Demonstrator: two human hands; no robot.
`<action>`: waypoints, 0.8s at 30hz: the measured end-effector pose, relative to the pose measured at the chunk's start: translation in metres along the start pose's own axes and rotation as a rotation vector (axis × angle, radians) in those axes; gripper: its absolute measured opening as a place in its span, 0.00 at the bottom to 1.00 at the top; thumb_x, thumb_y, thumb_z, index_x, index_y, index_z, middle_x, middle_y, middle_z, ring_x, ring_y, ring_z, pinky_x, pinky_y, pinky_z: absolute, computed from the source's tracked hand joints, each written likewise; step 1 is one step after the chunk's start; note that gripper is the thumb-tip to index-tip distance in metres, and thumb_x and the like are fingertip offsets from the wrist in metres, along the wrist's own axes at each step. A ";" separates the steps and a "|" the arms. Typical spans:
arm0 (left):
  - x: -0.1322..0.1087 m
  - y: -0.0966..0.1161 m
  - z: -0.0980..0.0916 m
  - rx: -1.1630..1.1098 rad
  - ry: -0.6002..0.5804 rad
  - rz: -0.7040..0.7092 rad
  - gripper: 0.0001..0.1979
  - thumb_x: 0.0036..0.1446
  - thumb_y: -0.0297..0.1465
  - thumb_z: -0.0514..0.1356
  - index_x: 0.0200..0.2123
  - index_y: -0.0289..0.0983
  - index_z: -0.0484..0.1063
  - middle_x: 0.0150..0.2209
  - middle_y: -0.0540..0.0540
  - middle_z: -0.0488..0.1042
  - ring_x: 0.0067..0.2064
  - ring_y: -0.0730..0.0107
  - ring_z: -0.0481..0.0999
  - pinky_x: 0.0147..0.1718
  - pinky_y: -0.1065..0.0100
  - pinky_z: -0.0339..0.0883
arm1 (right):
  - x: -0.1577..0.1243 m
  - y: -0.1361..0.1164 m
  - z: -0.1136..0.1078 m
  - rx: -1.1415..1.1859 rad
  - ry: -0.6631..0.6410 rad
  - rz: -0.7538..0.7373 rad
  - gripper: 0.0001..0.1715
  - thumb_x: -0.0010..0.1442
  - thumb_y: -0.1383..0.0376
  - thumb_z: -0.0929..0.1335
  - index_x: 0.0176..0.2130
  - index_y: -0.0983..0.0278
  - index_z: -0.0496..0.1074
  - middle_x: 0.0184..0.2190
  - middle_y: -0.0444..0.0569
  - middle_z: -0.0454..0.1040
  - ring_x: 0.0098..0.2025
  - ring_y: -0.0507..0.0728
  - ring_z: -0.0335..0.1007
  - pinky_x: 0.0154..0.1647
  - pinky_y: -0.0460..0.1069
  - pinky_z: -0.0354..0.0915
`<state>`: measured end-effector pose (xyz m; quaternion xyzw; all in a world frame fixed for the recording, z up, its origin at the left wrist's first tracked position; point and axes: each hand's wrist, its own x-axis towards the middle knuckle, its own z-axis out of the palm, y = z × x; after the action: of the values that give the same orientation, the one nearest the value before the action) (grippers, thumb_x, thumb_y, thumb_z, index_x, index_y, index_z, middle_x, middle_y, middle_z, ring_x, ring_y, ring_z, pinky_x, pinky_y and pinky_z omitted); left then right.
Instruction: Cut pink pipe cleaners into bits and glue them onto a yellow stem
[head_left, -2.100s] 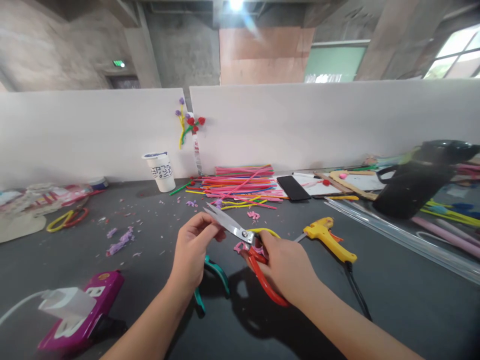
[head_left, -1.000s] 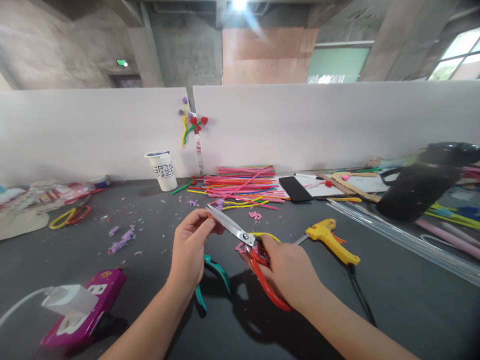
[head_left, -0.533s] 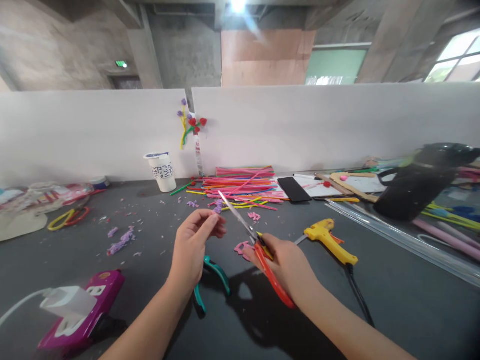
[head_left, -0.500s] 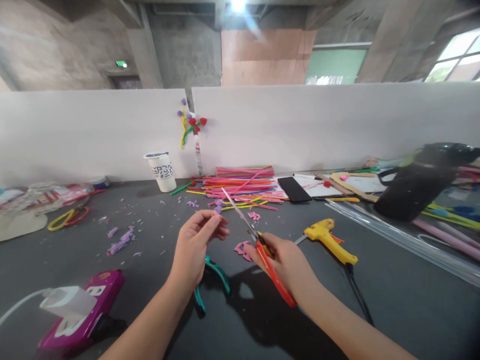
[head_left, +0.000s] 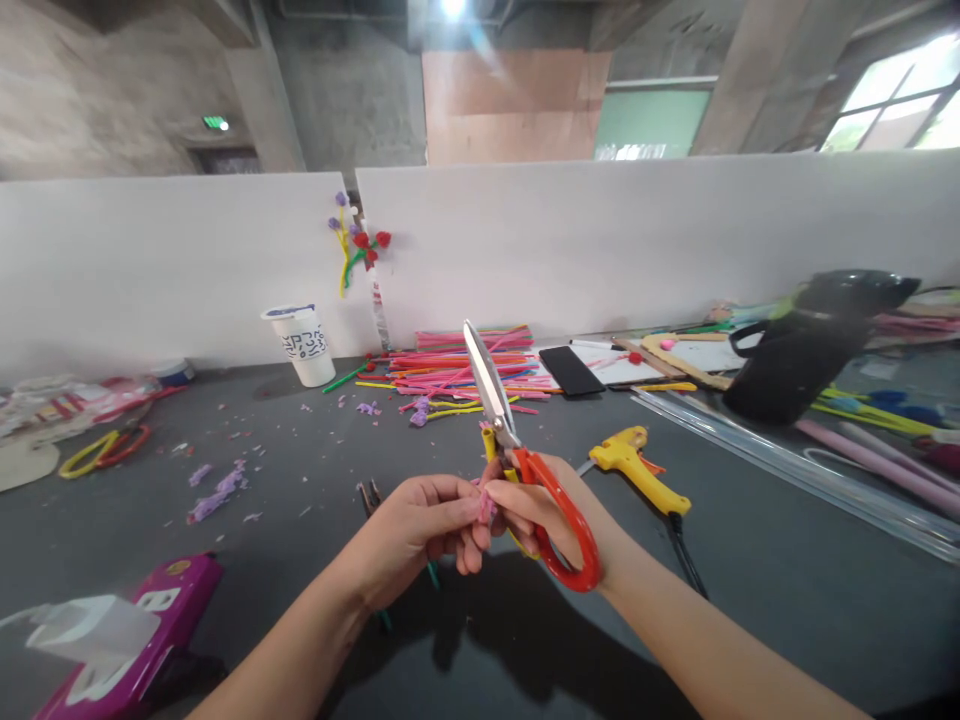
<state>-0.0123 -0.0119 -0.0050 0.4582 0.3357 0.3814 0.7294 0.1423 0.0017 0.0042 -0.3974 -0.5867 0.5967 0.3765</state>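
At the middle of the head view, the fingertips of my left hand (head_left: 431, 520) pinch a small pink fuzzy piece (head_left: 486, 505). My right hand (head_left: 559, 505) grips scissors with red handles (head_left: 574, 535), their blades pointing up and away from me. Its fingertips meet my left ones at the pink piece. Yellow shows on the scissors' inner side, partly covered by my fingers. Under my left hand lie pliers (head_left: 369, 497), mostly hidden, with their jaws and bits of the green handles showing.
A pile of pink, red and yellow pipe cleaners (head_left: 465, 372) lies ahead, beside a black phone (head_left: 570, 371) and a white cup (head_left: 304, 350). On the right are a yellow glue gun (head_left: 637, 468), clear rods (head_left: 787, 470) and a black jug (head_left: 787, 355). A purple power strip (head_left: 146, 625) sits front left.
My left hand has moved right to meet my right hand. The scissors have turned more upright. A pink piece now shows between my fingertips. The view has shifted slightly right.
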 end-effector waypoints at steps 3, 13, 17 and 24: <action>0.001 -0.001 -0.002 -0.009 0.004 -0.017 0.08 0.50 0.31 0.60 0.24 0.31 0.70 0.22 0.48 0.71 0.19 0.80 0.67 0.20 0.77 0.60 | 0.001 0.000 0.001 0.006 -0.009 -0.011 0.07 0.47 0.62 0.64 0.27 0.64 0.63 0.07 0.31 0.55 0.09 0.45 0.51 0.12 0.41 0.51; 0.002 0.002 0.002 0.251 0.123 0.093 0.07 0.50 0.30 0.58 0.26 0.32 0.73 0.24 0.48 0.72 0.23 0.75 0.70 0.25 0.73 0.63 | 0.002 0.004 0.002 -0.179 0.092 0.004 0.05 0.46 0.66 0.64 0.23 0.63 0.60 0.12 0.34 0.61 0.10 0.44 0.52 0.10 0.40 0.49; 0.002 0.002 0.004 0.336 0.169 0.093 0.03 0.46 0.26 0.59 0.25 0.33 0.72 0.20 0.51 0.71 0.21 0.76 0.69 0.23 0.74 0.62 | 0.002 0.007 0.004 -0.320 0.128 -0.026 0.05 0.47 0.67 0.63 0.23 0.63 0.59 0.13 0.35 0.60 0.11 0.44 0.53 0.13 0.41 0.49; 0.004 0.003 -0.004 0.205 0.290 0.216 0.04 0.47 0.28 0.61 0.25 0.33 0.71 0.19 0.51 0.71 0.20 0.77 0.69 0.23 0.74 0.62 | 0.003 0.012 0.000 -0.590 0.211 -0.185 0.10 0.51 0.58 0.64 0.27 0.62 0.61 0.20 0.40 0.66 0.21 0.50 0.61 0.21 0.43 0.54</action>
<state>-0.0146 -0.0057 -0.0043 0.5036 0.4232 0.4830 0.5779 0.1417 0.0039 -0.0083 -0.4941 -0.7258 0.3194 0.3565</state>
